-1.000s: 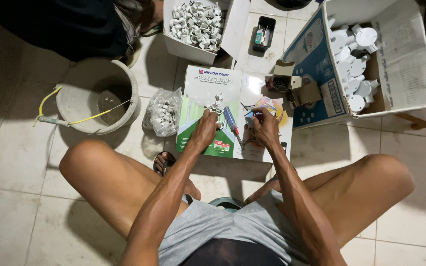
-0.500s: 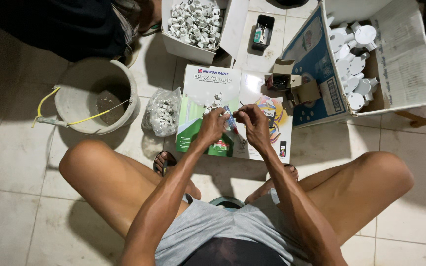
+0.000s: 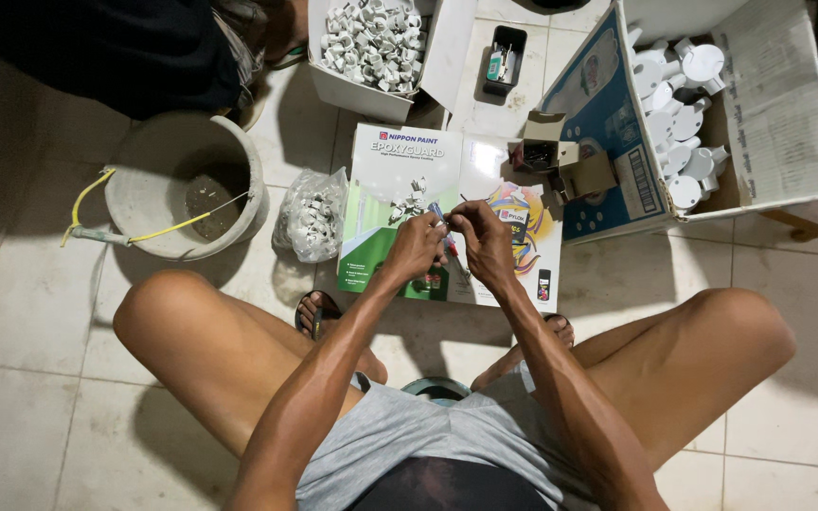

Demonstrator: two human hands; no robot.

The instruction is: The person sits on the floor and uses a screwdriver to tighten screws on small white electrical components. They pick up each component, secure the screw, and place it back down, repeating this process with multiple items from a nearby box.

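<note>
Left hand: your left hand [image 3: 416,248] is closed around a small red and blue tool [image 3: 439,220], maybe a screwdriver, just above the glossy printed sheet [image 3: 400,180].
Right hand: your right hand [image 3: 481,237] pinches a very small part near the tool tip; the part itself I cannot make out.
How to do it well: keep both hands close together and low over the sheet, so a dropped piece lands there and not on the tiles.
Loose parts: small white fittings [image 3: 411,201] lie on the sheet just beyond your fingers.
Surface: pale floor tiles [image 3: 30,416].
Room: box of white fittings [image 3: 371,43], bag of fittings [image 3: 310,218], grey bucket [image 3: 186,185], big carton of round white boxes [image 3: 684,123].
</note>
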